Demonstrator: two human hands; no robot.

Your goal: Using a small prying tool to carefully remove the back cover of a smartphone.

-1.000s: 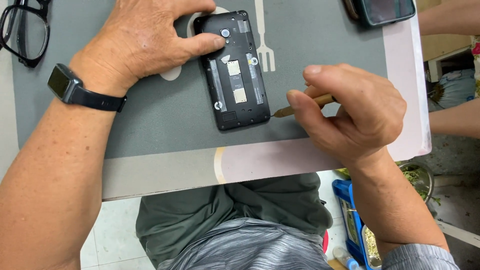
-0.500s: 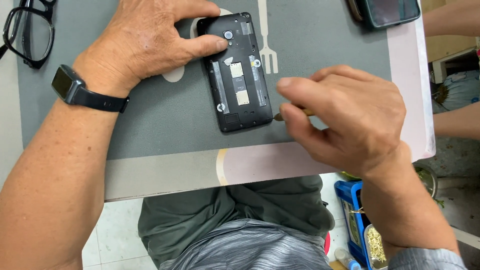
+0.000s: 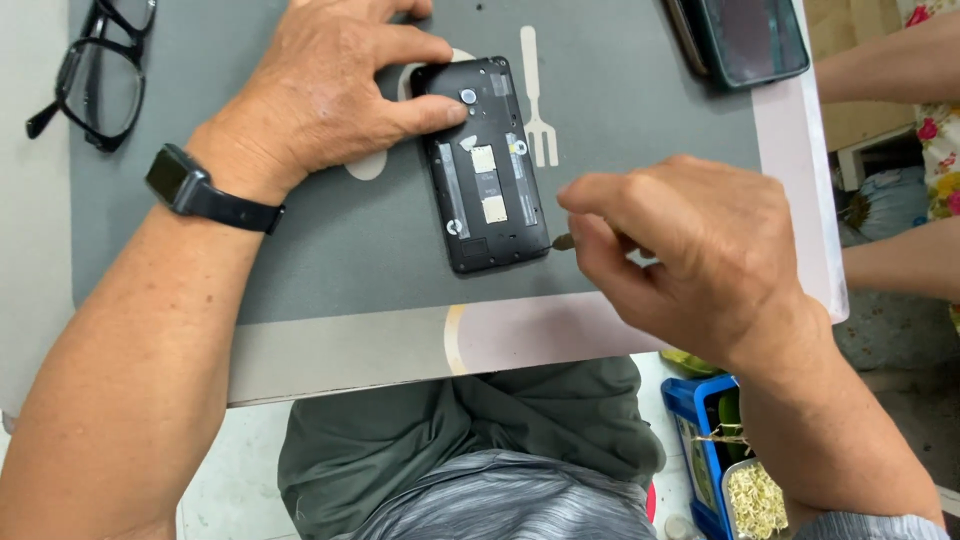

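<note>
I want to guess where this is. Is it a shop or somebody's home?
Probably a small repair table at home or a stall, hard to say. An opened phone lies on a grey mat, the right hand holds a small tool, and glasses lie nearby.

A black opened phone (image 3: 485, 165) lies on a grey mat (image 3: 330, 240) with a white fork motif (image 3: 537, 100).

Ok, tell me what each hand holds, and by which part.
Left hand pins the opened phone by its top end. Right hand pinches a small tool, its grip hidden.
</note>
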